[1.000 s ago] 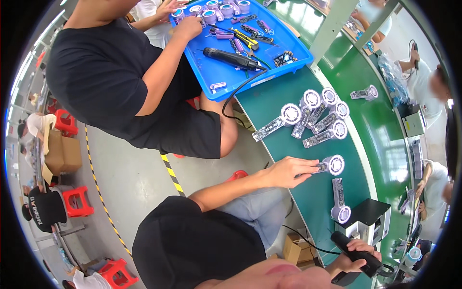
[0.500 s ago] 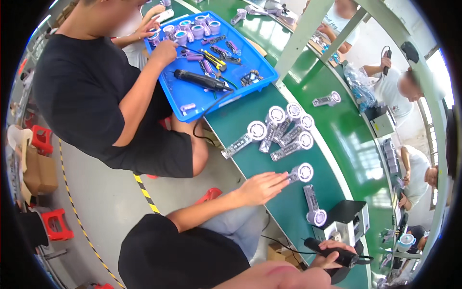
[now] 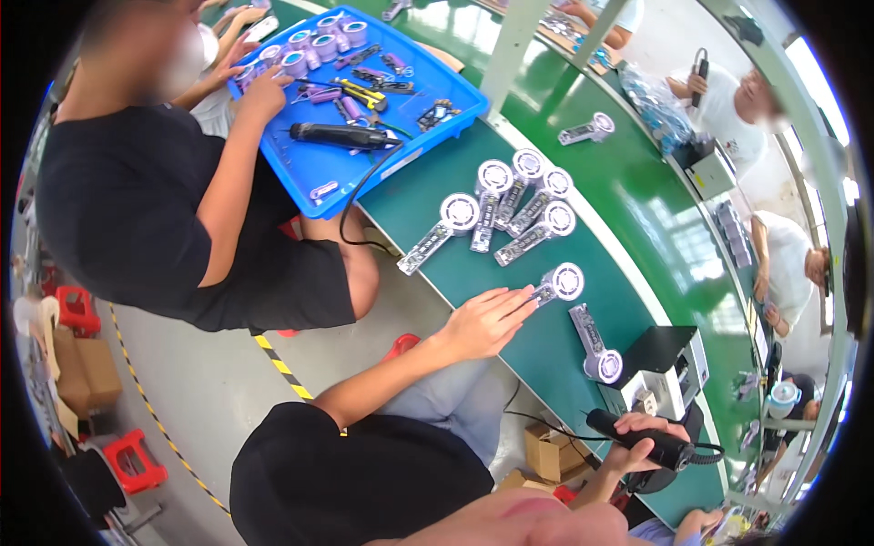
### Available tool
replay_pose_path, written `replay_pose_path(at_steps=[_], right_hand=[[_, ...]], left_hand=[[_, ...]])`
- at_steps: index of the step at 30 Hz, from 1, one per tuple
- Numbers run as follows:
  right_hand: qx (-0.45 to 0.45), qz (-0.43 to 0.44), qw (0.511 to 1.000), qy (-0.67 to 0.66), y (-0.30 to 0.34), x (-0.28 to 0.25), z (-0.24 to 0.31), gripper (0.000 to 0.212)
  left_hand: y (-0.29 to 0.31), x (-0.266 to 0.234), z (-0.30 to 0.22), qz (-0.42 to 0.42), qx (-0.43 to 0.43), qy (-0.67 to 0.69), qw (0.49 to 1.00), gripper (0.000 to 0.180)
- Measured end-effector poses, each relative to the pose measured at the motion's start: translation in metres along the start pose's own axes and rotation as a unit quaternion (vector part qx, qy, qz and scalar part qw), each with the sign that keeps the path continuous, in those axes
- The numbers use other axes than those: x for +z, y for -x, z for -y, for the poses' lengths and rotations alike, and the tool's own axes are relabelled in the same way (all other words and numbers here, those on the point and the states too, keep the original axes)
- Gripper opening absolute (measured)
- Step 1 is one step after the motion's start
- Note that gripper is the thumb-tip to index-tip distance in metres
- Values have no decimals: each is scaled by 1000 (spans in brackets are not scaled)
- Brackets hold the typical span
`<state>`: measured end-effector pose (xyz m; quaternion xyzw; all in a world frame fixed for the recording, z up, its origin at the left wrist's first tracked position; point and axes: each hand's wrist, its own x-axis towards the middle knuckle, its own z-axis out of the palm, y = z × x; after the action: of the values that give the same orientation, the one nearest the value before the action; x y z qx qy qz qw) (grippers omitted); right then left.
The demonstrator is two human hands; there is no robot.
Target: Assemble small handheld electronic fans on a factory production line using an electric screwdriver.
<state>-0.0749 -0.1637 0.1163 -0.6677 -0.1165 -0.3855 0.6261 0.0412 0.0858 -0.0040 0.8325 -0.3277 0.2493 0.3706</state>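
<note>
My left hand (image 3: 490, 325) is on the lower part of a small white-and-purple handheld fan (image 3: 566, 282), fingers long over its handle and thumb out of sight. The fan's round head points away from me. My right hand (image 3: 645, 440) is wrapped around a black electric screwdriver (image 3: 669, 449) with a coiled cord, tip pointing left, above the bench's near right part. Between the hands lies another handheld fan (image 3: 595, 344), its handle open and circuit board showing. Farther off, several similar fans (image 3: 510, 205) lie bunched on the green bench (image 3: 437, 273).
A blue tray (image 3: 423, 150) at the far left holds fan heads, circuit boards, pliers and another black electric screwdriver (image 3: 341, 136). A co-worker in black (image 3: 137, 200) reaches into it. A black-and-white box (image 3: 651, 369) stands by my right hand. A lone fan (image 3: 587, 129) lies farther off.
The view has shifted, so the bench and tray sit higher in the picture. My left hand stays at the same fan; my right still holds the screwdriver, now a little farther from the lower fan.
</note>
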Motion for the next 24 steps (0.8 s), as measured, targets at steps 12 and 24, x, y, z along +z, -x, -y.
replay_pose_path(at_steps=[12,24], right_hand=[[-63,7,998,24,-25,3,8,49],[-112,-15,993,43,-50,4,34,43]], left_hand=[[5,3,-13,26,-15,4,1000,54],[-5,14,-21,3,-39,17,999,41]])
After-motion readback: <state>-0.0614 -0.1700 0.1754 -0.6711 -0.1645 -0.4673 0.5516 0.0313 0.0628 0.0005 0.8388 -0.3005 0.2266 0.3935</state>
